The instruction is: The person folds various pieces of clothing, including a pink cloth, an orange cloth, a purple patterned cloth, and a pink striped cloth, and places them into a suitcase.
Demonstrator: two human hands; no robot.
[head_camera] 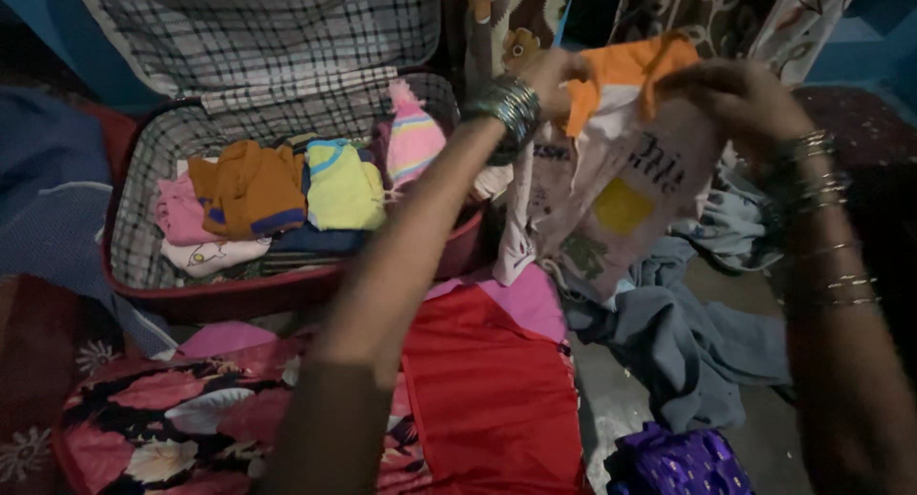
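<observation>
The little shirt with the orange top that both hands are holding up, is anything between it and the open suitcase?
Nothing visible blocks it. The shirt hangs in the left hand and right hand, just right of the suitcase. Only the left forearm crosses the suitcase's near right corner. Folded clothes already fill its middle.

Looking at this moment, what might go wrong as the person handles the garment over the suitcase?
1. Both hands, left hand and right hand, pinch only the top edge of the white garment; its lower part hangs loose and may drag onto the clothes pile on the floor.
2. The suitcase already looks crowded with folded clothes, so another piece might topple the stacks.
3. Bangles could snag the fabric.
</observation>
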